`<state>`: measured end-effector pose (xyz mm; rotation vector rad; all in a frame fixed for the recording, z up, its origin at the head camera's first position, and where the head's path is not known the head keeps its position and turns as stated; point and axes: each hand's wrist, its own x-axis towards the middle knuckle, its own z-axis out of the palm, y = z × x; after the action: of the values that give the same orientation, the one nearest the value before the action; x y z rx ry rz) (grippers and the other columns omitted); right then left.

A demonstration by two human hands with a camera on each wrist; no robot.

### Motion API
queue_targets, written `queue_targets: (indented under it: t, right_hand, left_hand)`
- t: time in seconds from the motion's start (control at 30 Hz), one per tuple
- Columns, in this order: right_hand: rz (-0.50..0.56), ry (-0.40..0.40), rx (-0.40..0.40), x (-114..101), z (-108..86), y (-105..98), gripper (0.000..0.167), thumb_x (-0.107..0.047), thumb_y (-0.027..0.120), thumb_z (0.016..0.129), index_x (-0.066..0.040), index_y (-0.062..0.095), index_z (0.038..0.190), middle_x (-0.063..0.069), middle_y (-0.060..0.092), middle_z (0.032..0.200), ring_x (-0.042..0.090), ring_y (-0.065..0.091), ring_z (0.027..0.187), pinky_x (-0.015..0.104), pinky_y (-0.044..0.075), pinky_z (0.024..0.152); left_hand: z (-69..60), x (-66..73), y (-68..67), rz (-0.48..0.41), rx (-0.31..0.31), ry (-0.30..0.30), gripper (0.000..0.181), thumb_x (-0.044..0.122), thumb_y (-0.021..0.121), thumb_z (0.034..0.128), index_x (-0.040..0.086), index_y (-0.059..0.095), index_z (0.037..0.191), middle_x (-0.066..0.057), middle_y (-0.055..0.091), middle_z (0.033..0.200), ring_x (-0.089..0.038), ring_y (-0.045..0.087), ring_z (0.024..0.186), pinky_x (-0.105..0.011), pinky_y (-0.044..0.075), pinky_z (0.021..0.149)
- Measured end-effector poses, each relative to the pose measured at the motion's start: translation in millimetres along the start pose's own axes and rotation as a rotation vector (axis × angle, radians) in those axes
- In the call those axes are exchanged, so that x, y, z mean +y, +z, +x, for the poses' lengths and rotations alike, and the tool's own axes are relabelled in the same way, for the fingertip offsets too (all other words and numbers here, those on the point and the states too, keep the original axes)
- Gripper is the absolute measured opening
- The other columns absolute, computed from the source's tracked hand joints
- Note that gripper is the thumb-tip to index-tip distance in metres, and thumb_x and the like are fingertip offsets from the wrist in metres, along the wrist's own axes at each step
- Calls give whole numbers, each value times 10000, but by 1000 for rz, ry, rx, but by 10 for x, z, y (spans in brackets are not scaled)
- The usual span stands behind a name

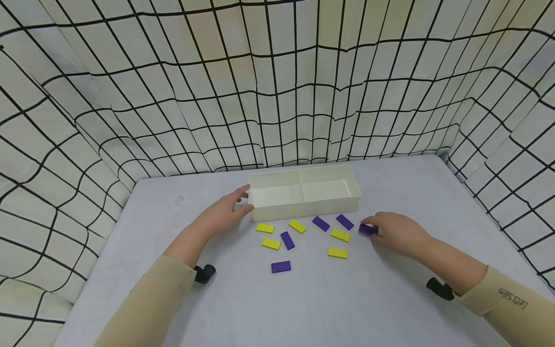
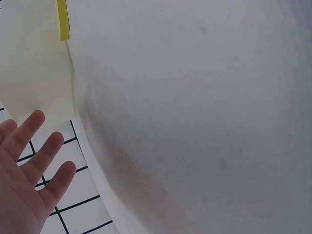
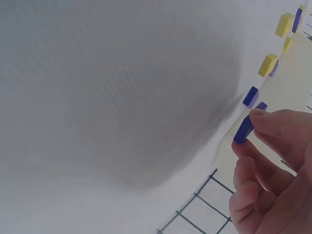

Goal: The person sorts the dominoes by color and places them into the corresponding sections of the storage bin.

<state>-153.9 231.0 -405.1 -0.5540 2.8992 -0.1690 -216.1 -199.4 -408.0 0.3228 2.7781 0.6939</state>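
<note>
Currently, right hand (image 1: 400,233) pinches 1 purple block (image 1: 366,230), sleeve lettering (image 1: 513,298) unclear; spread left hand (image 1: 222,213) touches box (image 1: 299,211) near counter's (image 1: 347,303) far edge.

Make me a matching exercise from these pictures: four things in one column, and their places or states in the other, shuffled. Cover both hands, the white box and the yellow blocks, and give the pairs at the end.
Things:
1. Left hand
2. Right hand
3. White box
4. Yellow blocks

Places and states:
A. Split in two by a divider
B. Pinching a purple block
C. Lying on the table, on the person's side of the box
D. At the box's left end, fingers spread

Right pairs: 1-D, 2-B, 3-A, 4-C
</note>
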Motion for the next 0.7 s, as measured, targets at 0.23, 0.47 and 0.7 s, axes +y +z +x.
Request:
queue_targets:
  t: [0.23,0.47,0.7]
  right_hand:
    - [53,6,35,38,2,-78,391,-153,763,863,-145,691,1247,22,683,1004,249,648,950,466,546,836]
    - [93,-15,57,62,16,-187,383,-172,761,872,-146,697,1248,20,688,1027,248,647,955,455,548,826]
    - [134,-5,66,68,92,-309,382,-177,759,877,-153,700,1253,2,680,1006,209,613,879,392,547,766]
  left_hand:
    - [10,-12,12,-32,-1,0,736,502,510,1003,273,147,1600,-49,404,1539,-320,384,1400,-593,295,1108]
    - [19,-24,14,-43,-2,1,739,513,519,995,290,153,1597,-52,397,1543,-318,391,1394,-600,307,1098]
    - [22,-28,17,-50,-2,-11,735,518,522,992,302,161,1595,-46,398,1541,-313,387,1396,-596,305,1101]
